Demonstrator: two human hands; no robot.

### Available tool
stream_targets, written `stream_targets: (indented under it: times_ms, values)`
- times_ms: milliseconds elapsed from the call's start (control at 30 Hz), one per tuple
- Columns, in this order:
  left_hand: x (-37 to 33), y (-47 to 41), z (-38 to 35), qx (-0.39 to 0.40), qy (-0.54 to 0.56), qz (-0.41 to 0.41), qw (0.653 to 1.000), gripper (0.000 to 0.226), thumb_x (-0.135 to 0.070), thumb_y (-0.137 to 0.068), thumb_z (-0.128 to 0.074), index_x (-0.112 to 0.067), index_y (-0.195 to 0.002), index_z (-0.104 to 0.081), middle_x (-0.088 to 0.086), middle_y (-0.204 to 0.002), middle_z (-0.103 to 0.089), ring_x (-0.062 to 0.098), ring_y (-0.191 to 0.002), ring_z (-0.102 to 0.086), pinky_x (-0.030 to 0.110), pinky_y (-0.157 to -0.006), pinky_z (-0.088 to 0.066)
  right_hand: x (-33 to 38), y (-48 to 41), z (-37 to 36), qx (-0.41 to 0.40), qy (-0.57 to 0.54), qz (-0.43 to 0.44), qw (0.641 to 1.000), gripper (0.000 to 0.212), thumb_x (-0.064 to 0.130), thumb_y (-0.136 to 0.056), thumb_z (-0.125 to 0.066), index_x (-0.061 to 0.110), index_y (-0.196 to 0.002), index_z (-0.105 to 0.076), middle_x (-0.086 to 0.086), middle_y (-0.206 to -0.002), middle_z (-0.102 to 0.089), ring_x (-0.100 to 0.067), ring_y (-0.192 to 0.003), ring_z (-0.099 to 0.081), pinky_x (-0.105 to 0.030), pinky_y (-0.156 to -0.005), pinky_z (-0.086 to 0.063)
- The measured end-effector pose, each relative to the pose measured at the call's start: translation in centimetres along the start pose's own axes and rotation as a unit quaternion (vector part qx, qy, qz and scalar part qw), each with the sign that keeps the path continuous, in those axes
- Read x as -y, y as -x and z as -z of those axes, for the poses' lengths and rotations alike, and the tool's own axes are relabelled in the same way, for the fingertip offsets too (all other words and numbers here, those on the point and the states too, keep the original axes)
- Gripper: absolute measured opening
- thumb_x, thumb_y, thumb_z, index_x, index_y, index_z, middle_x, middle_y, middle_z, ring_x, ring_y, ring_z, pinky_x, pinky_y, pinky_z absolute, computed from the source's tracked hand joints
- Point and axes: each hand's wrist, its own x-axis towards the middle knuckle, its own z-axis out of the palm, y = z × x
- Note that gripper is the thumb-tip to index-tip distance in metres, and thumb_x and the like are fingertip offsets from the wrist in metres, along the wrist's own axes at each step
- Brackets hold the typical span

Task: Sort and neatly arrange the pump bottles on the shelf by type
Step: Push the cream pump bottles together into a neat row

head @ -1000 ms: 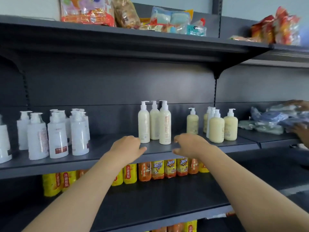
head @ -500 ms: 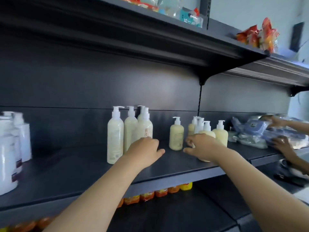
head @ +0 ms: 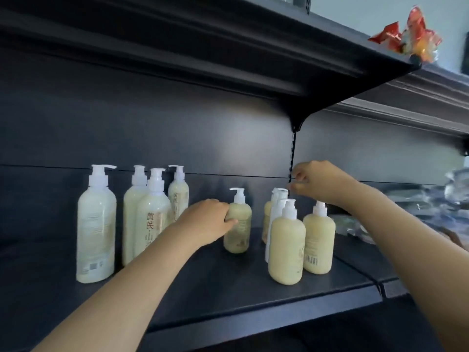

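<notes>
On the dark shelf [head: 228,295] stand several tall cream pump bottles [head: 96,229] at the left. A lone short yellow pump bottle [head: 238,224] stands mid-shelf; my left hand [head: 203,222] wraps its left side. At the right a cluster of short yellow bottles [head: 286,250] surrounds a slim white pump bottle [head: 275,214]. My right hand [head: 317,181] hovers over that cluster, fingertips pinched at the white bottle's pump top.
An upper shelf [head: 228,59] overhangs closely above the bottles, with red snack bags [head: 411,34] on its right end. Plastic-wrapped packages [head: 431,207] lie on the adjoining shelf section to the right, where part of another person's hand shows.
The view has moved closer and to the right. My left hand reached right onto the lone short bottle. My right hand rose from the front yellow bottles to the white pump top.
</notes>
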Motion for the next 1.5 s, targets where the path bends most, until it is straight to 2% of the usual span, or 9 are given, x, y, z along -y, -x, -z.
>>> stream_targets:
  times_ms: [200, 333, 433, 633, 767, 933, 1100, 1367, 1500]
  values:
    - [-1.5, -4.2, -1.7, -0.004, -0.022, 0.064, 0.998, 0.034, -0.043, -0.094, -0.041, -0.016, -0.103, -0.058, -0.002, -0.101, -0.054, 0.017, -0.094, -0.055, 0.031, -0.081, -0.047, -4.1, -6.0, -3.3, 0.063, -0.057, 0.040, 0.996, 0.043, 0.035, -0.092, -0.054, 0.006, -0.124, -0.057, -0.007, -0.121, -0.061, -0.027, -0.112, -0.053, -0.031, -0.090, -0.042]
    - [-1.2, -4.9, -2.7, -0.005, -0.034, 0.098, 0.995, 0.032, -0.045, -0.093, -0.041, -0.020, -0.105, -0.058, -0.006, -0.098, -0.051, 0.012, -0.090, -0.051, 0.028, -0.076, -0.045, -4.8, -8.3, -6.3, 0.134, -0.121, 0.065, 0.981, 0.049, 0.044, -0.086, -0.059, -0.005, -0.089, -0.065, -0.011, -0.079, -0.060, -0.023, -0.076, -0.054, -0.030, -0.070, -0.041]
    - [-0.8, -5.1, -3.0, 0.005, -0.053, 0.125, 0.991, 0.033, -0.046, -0.093, -0.042, -0.021, -0.108, -0.058, -0.005, -0.104, -0.054, 0.014, -0.094, -0.052, 0.026, -0.072, -0.038, -5.3, -9.2, -7.9, 0.157, -0.165, 0.081, 0.970, 0.042, 0.038, -0.084, -0.065, -0.004, -0.085, -0.063, -0.014, -0.077, -0.066, -0.019, -0.066, -0.057, -0.027, -0.065, -0.042]
    - [-0.5, -5.4, -2.3, 0.008, -0.088, 0.149, 0.985, 0.034, -0.047, -0.093, -0.043, -0.021, -0.109, -0.058, -0.002, -0.110, -0.056, 0.015, -0.088, -0.049, 0.028, -0.072, -0.039, -5.6, -9.8, -8.0, 0.150, -0.233, 0.094, 0.956, 0.028, 0.022, -0.081, -0.072, -0.002, -0.095, -0.066, -0.008, -0.077, -0.063, -0.015, -0.062, -0.059, -0.015, -0.052, -0.046]
    - [-0.9, -5.4, -1.2, 0.001, -0.105, 0.151, 0.983, 0.035, -0.046, -0.093, -0.043, -0.020, -0.111, -0.058, -0.001, -0.111, -0.057, 0.018, -0.095, -0.053, 0.029, -0.074, -0.041, -5.3, -10.3, -7.3, 0.116, -0.240, 0.115, 0.957, 0.030, 0.021, -0.077, -0.076, 0.001, -0.097, -0.067, -0.009, -0.083, -0.063, -0.019, -0.068, -0.057, -0.027, -0.065, -0.048]
    - [-0.8, -4.4, 0.5, -0.007, -0.114, 0.153, 0.982, 0.038, -0.046, -0.093, -0.043, -0.019, -0.115, -0.058, 0.000, -0.117, -0.058, 0.020, -0.105, -0.056, 0.036, -0.086, -0.048, -4.0, -10.8, -4.7, 0.030, -0.264, 0.147, 0.953, 0.027, 0.018, -0.078, -0.075, 0.004, -0.099, -0.068, -0.009, -0.088, -0.063, -0.020, -0.080, -0.056, -0.024, -0.062, -0.041]
    - [-0.7, -2.5, 1.8, -0.032, -0.100, 0.160, 0.982, 0.037, -0.042, -0.093, -0.044, -0.015, -0.113, -0.060, 0.003, -0.112, -0.060, 0.021, -0.102, -0.057, 0.036, -0.087, -0.047, -2.2, -10.7, -1.1, -0.042, -0.303, 0.173, 0.936, 0.028, 0.019, -0.079, -0.074, 0.007, -0.104, -0.070, -0.004, -0.095, -0.065, -0.014, -0.086, -0.055, -0.020, -0.073, -0.037]
    - [-0.1, 2.3, 2.3, -0.063, 0.042, 0.196, 0.978, 0.032, -0.040, -0.093, -0.048, -0.016, -0.109, -0.062, -0.004, -0.109, -0.063, 0.012, -0.102, -0.058, 0.029, -0.093, -0.045, 2.9, -8.2, 3.1, -0.057, -0.387, 0.231, 0.891, 0.021, 0.016, -0.077, -0.076, 0.005, -0.094, -0.072, 0.000, -0.083, -0.066, -0.012, -0.077, -0.057, -0.024, -0.075, -0.044]
    - [0.8, 5.8, 2.9, -0.074, 0.156, 0.196, 0.965, 0.025, -0.042, -0.091, -0.050, -0.026, -0.105, -0.063, -0.015, -0.106, -0.062, 0.001, -0.098, -0.057, 0.016, -0.084, -0.043, 6.9, -5.9, 3.9, -0.022, -0.450, 0.234, 0.861, 0.018, 0.015, -0.075, -0.078, 0.005, -0.089, -0.072, -0.001, -0.073, -0.066, -0.008, -0.060, -0.057, -0.014, -0.056, -0.047]
